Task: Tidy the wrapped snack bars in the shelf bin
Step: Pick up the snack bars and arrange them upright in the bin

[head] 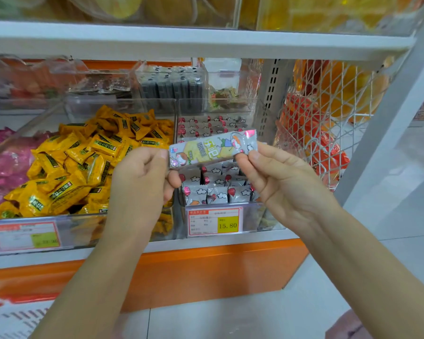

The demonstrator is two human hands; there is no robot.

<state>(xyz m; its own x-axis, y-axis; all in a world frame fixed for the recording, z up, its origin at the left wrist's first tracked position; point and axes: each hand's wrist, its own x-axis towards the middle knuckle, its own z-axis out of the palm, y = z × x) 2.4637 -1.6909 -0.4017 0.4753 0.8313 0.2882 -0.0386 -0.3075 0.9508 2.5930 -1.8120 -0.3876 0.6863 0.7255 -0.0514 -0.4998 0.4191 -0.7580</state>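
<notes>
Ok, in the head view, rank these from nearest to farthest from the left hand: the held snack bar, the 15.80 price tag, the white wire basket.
1. snack bar: its end is pinched by the left hand.
2. price tag: below and to the right.
3. wire basket: far right.
</notes>
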